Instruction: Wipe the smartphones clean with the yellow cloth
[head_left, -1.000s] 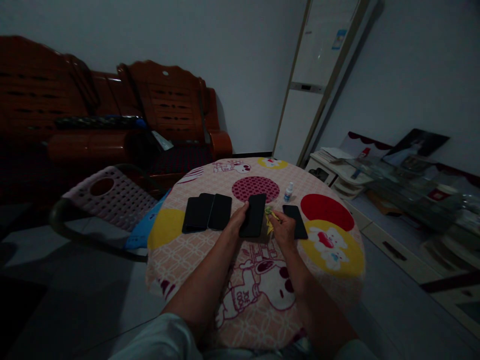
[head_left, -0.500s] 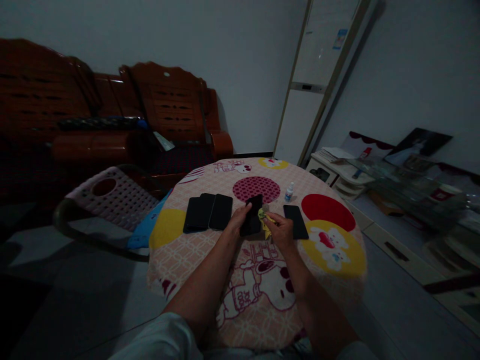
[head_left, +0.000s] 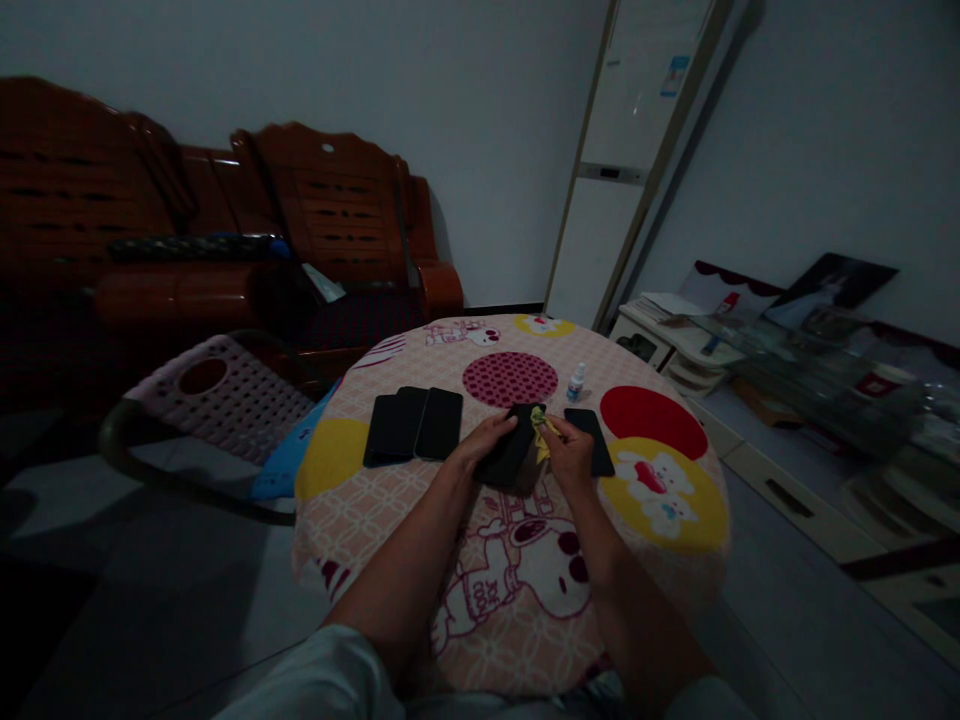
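Both hands at table (head_left: 420,640) centre: my left hand (head_left: 484,443) grips black phone (head_left: 511,455); right hand (head_left: 568,452) fingers pinch yellow cloth (head_left: 541,420) against it.

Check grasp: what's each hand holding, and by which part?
Left hand holds the black phone by its left long edge, tilted up off the table. Right hand pinches a yellow-green cloth against the phone's top end.

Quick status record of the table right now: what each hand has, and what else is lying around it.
left hand: holds a black phone, tilted up off the table
right hand: pinches a yellow cloth against that phone
left of hands: row of dark phones, lying flat
right of hands: single dark phone, flat
behind: small white bottle, upright
surface: round table with cartoon cloth
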